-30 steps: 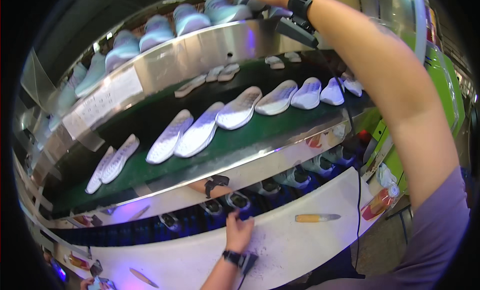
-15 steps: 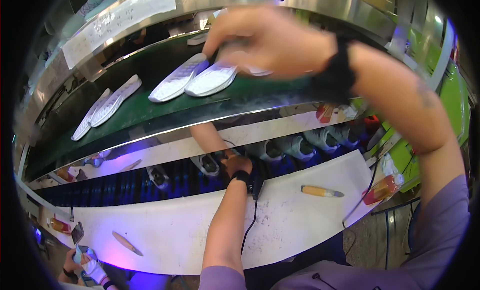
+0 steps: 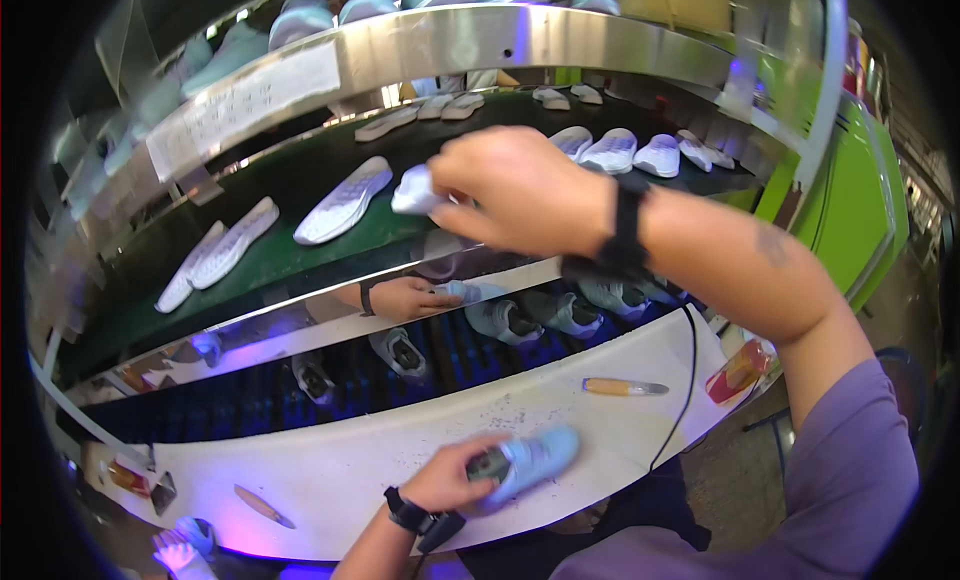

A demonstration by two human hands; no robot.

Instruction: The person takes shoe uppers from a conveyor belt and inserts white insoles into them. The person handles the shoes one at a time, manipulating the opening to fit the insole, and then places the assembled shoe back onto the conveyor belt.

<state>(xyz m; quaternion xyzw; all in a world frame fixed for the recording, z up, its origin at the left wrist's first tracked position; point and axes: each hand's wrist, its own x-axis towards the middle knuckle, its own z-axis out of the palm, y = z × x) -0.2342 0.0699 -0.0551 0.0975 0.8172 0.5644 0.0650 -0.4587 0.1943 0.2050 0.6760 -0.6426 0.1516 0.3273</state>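
Note:
My left hand (image 3: 455, 476) is closed around the heel end of a light blue shoe upper (image 3: 545, 454), holding it low over the white work surface (image 3: 380, 480). A dark form fills the shoe's opening. Over the green belt (image 3: 270, 262), my right hand (image 3: 515, 188) grips a white shoe sole (image 3: 414, 192), whose far end is hidden by the fingers. Just left of that sole, a single white sole (image 3: 345, 202) lies on the belt. Another pair of soles (image 3: 232, 245) rests farther left.
Several shoe uppers (image 3: 500, 322) stand in the dark lower conveyor. Two wooden-handled tools (image 3: 622, 387) lie on the white surface. A bottle (image 3: 738, 370) stands at its right end, near a hanging cable (image 3: 690, 400). Another person's gloved hand (image 3: 176, 552) shows at lower left.
My left hand has come from the lower conveyor to the white surface with a shoe upper. My right hand has picked up one sole of the middle pair. The view has shifted.

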